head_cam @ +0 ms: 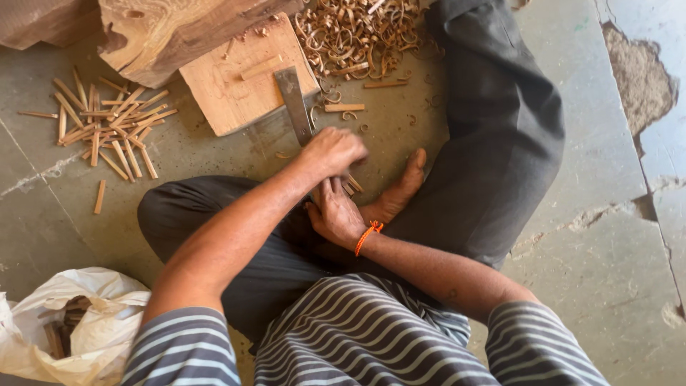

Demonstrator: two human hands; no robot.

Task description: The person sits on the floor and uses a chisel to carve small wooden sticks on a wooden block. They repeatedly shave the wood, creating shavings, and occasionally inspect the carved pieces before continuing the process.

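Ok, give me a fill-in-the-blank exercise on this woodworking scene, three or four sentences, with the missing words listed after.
1. The left hand grips the handle of a flat metal ____ that rests on the wooden board.
2. The right hand wears a wrist band coloured ____.
3. The pile of cut wooden sticks lies on the ____ side of the picture.
4. The plastic bag is coloured ____.

Missing words: blade; orange; left; white

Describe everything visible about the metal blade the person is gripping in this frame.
The metal blade is a flat, grey, dull strip, broad and square-ended at the top. It lies slanted, its far end resting across the corner of a pale wooden block, its near end running into the closed left hand; the handle is hidden there. Wood shavings lie just beyond it. The right hand sits below, holding small wood pieces.
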